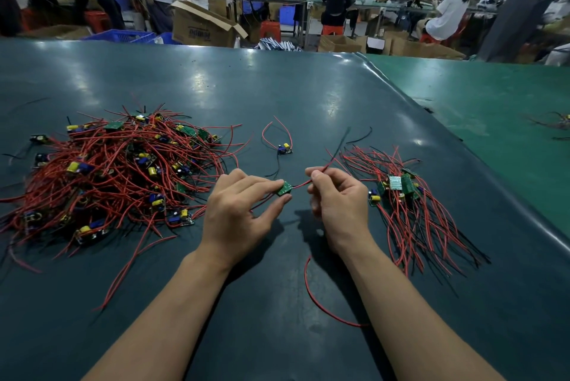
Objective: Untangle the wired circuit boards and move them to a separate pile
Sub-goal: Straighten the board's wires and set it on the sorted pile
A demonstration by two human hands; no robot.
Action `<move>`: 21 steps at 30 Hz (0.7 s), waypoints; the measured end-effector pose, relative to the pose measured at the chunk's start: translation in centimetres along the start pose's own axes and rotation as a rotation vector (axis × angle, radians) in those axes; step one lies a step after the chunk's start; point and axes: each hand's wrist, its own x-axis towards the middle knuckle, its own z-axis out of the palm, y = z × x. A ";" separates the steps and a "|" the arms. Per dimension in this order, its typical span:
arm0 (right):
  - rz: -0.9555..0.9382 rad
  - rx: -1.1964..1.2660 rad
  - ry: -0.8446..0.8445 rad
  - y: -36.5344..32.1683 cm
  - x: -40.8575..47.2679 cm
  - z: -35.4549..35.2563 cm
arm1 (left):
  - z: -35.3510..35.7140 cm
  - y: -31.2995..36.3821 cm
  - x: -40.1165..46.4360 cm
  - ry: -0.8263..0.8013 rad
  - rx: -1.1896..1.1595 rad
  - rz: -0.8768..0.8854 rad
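Just one small green circuit board (284, 188), red wires trailing.

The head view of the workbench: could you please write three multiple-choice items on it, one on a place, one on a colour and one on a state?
1. Where does the tangled pile lie relative to the hands?
A. on the person's left
B. on the person's right
C. behind a box

2. What colour are most of the wires?
A. blue
B. red
C. white

3. What is the left hand doing?
A. resting flat on the table
B. pinching a small green circuit board
C. hanging idle

Answers: 1 A, the big heap is left of both hands, the sorted pile right. 2 B, red strands dominate both piles. 3 B, thumb and fingers close on the board, while the right hand pinches its red wire.
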 end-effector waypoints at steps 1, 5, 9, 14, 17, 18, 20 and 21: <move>-0.019 -0.003 0.037 0.0 0.2 -0.1 | 0.0 0.1 0.0 -0.002 -0.002 0.002; -0.075 -0.009 0.152 -0.1 0.8 -0.6 | -0.1 0.2 0.0 0.006 -0.004 -0.002; -0.082 0.030 0.184 -0.1 1.1 -1.0 | -0.2 0.2 0.1 0.005 -0.023 0.005; -0.080 0.024 0.208 -0.2 1.3 -1.3 | 0.0 0.4 0.1 0.017 -0.059 0.016; -0.112 -0.036 0.237 -0.1 1.3 -1.4 | 0.1 0.5 0.1 0.018 -0.061 0.028; -0.125 -0.054 0.243 -0.1 1.2 -1.3 | 0.1 0.5 0.1 0.016 -0.063 0.033; -0.132 -0.052 0.227 -0.2 1.2 -1.3 | 0.1 0.4 0.1 0.017 -0.068 0.033; -0.126 -0.033 0.204 -0.3 1.2 -1.3 | 0.0 0.3 0.1 0.023 -0.070 0.028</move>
